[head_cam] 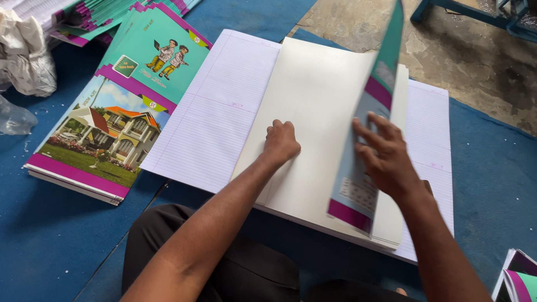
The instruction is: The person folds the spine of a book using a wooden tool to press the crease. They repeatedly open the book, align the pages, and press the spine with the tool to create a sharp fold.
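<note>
Dark trousers [224, 263] of the seated person fill the lower edge of the view, with both forearms extending forward over a blue mat [56, 246] on the floor.

Left hand [281, 142]: closed into a loose fist, knuckles pressing down on the plain inner face of a large cover sheet [310, 106]. Nothing is clamped in this grip; it bears on the sheet only.

Right hand [386, 154]: fingers spread and extended, flat against the printed outer face of the cover's raised flap [372, 112]. The flap stands tilted, nearly upright, teal with a magenta band. Whether the thumb pinches the flap from behind cannot be told.

Position of the cover sheet: it lies on top of a stack of ruled white paper [218, 112], which rests on the blue mat directly in front of the person.

Surroundings:
- A stack of finished notebooks [95, 140], with a house picture on the top cover, lies to the left, just beside the ruled paper.
- More teal covers [156, 50] with two cartoon figures fan out behind it.
- Crumpled white wrapping [25, 50] sits at the far left.
- Bare concrete floor [464, 50] shows at upper right.
</note>
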